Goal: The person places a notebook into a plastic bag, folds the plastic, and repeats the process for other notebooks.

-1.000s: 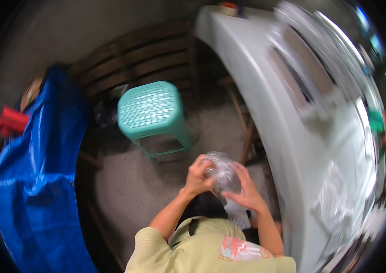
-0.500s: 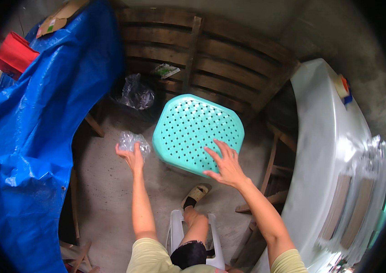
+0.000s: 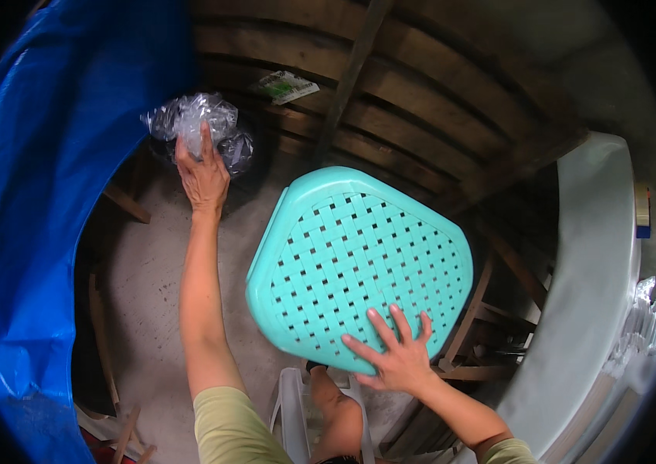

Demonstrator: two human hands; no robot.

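Much of my left side is being taken up by a blue tarp (image 3: 26,255), hanging in folds beside the bare floor (image 3: 146,247). Next to it, at the end of my outstretched arm, my left grip (image 3: 204,182) is meeting a crumpled wad of clear plastic (image 3: 206,114); one finger is lying straight along it, but I cannot tell whether I am pinching the wad or only pressing it. The wad is sitting over greyish loose film (image 3: 239,152), above a dark bin (image 3: 254,182) in front of wooden slats (image 3: 281,50). Such springy film is probably calling for a gathered, cupped hold, with light pressure from above, so that no loose edge is snagging or clinging to my fingers. Towards the middle, a turquoise stool (image 3: 343,259) is standing between my arms, and my right grip (image 3: 401,357) is spreading wide over its near edge, holding nothing. In my judgement, steadying myself there is helping the long reach, provided my weight is staying inward rather than tipping the rim. Farther right, a covered desk (image 3: 594,232) is curving away, with wrapped panels (image 3: 633,348) lying along its far side, well apart from both hands.
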